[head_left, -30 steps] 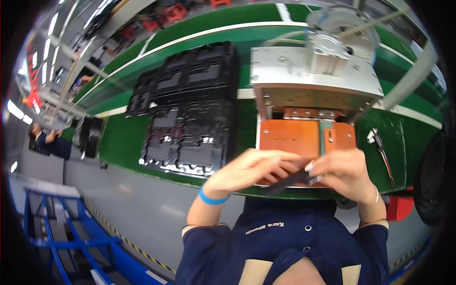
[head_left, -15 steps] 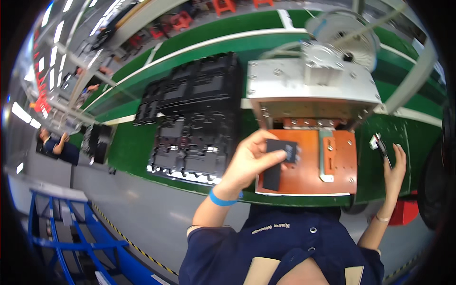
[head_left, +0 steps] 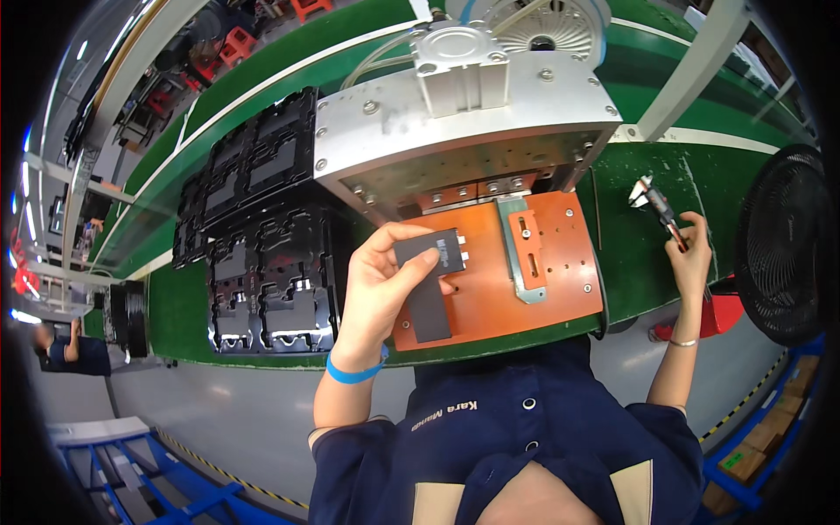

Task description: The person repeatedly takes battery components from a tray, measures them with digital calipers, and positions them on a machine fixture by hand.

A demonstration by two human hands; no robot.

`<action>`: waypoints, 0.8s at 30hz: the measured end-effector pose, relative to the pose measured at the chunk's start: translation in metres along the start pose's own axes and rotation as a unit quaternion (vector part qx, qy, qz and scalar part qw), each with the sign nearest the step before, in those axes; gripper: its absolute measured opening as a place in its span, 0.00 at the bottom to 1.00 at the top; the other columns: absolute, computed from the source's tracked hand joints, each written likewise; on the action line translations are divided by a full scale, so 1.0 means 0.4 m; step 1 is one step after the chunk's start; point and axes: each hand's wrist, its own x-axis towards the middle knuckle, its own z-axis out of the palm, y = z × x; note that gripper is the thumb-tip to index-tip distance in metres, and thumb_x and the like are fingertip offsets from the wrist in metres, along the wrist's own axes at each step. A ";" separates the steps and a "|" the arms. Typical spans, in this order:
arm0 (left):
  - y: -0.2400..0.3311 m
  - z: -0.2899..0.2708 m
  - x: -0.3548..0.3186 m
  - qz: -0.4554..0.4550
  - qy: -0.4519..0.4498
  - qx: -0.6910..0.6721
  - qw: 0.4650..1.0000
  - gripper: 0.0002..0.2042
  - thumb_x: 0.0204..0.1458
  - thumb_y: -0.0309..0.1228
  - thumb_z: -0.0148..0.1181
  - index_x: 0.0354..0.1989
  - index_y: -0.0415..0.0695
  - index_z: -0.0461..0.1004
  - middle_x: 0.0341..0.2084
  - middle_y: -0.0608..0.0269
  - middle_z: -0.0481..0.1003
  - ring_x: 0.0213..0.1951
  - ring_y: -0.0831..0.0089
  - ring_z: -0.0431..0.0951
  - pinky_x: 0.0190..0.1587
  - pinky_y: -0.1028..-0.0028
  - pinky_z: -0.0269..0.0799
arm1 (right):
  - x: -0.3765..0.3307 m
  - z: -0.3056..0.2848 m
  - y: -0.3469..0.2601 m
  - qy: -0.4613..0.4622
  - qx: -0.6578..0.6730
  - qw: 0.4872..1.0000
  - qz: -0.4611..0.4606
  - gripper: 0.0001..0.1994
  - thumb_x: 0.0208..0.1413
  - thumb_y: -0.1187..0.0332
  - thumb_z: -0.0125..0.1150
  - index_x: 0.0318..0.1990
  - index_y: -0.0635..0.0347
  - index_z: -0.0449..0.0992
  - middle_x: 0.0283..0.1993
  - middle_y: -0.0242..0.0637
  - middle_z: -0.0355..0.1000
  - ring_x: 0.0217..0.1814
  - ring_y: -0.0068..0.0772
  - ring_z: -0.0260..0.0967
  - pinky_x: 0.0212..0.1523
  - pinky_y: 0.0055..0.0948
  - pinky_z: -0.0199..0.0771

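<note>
My left hand (head_left: 372, 284) pinches a dark grey L-shaped battery pack (head_left: 430, 311), thumb on top, with small metal tabs along its right edge. It is over the left part of an orange fixture plate (head_left: 481, 306), which carries a steel strip (head_left: 510, 241) and a slotted orange block (head_left: 527, 249). At the right, my right hand (head_left: 691, 262) is closed round the near end of a digital caliper (head_left: 662, 214). The caliper's jaws point away from me over the green mat.
Behind the plate stands a metal press (head_left: 472, 96) with a cylinder on top. Stacked black trays (head_left: 271, 280) sit at left. A black fan (head_left: 783, 245) is at far right, and a white fan (head_left: 542, 26) behind the press. A red stool (head_left: 713, 319) stands below the bench.
The view has shifted, so the bench appears further left. My right fingers, stretched beside the caliper before, are now closed on its end. My left hand still holds the battery pack.
</note>
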 end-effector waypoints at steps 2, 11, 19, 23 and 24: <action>0.003 -0.006 0.000 -0.009 -0.003 0.010 1.000 0.10 0.55 0.19 0.59 0.45 0.35 0.71 0.34 0.56 0.80 0.29 0.72 0.82 0.31 0.75 0.81 | -0.008 -0.023 -0.058 0.000 0.098 0.994 -0.047 0.28 0.42 0.80 0.58 0.56 0.61 0.70 0.26 0.28 0.62 0.25 0.17 0.58 0.28 0.18 0.60; 0.002 0.005 -0.019 -0.037 -0.045 -0.004 0.998 0.11 0.56 0.26 0.62 0.45 0.37 0.72 0.33 0.55 0.80 0.27 0.75 0.81 0.30 0.77 0.80 | -0.032 0.040 -0.419 -0.064 0.160 0.934 -0.313 0.25 0.37 0.77 0.73 0.49 0.64 0.79 0.31 0.31 0.66 0.30 0.23 0.62 0.27 0.22 0.56; -0.028 -0.008 -0.024 0.015 -0.065 -0.042 0.997 0.10 0.57 0.25 0.61 0.44 0.37 0.71 0.33 0.59 0.80 0.29 0.79 0.81 0.32 0.79 0.81 | -0.022 0.114 -0.455 -0.086 0.219 0.918 -0.319 0.26 0.37 0.77 0.73 0.51 0.64 0.78 0.31 0.31 0.65 0.29 0.22 0.60 0.25 0.22 0.54; -0.032 0.000 -0.032 0.020 -0.057 -0.053 0.997 0.11 0.56 0.29 0.64 0.43 0.38 0.71 0.34 0.61 0.79 0.34 0.77 0.81 0.33 0.76 0.81 | -0.023 0.103 -0.458 -0.093 0.200 0.919 -0.326 0.26 0.38 0.75 0.73 0.51 0.65 0.78 0.30 0.31 0.65 0.29 0.23 0.60 0.24 0.22 0.53; -0.035 0.001 -0.028 0.025 -0.054 -0.056 0.997 0.12 0.56 0.29 0.64 0.44 0.38 0.71 0.34 0.61 0.79 0.35 0.76 0.81 0.34 0.76 0.81 | -0.019 0.103 -0.450 -0.088 0.195 0.919 -0.332 0.26 0.38 0.74 0.74 0.51 0.65 0.78 0.30 0.31 0.65 0.29 0.23 0.60 0.24 0.22 0.53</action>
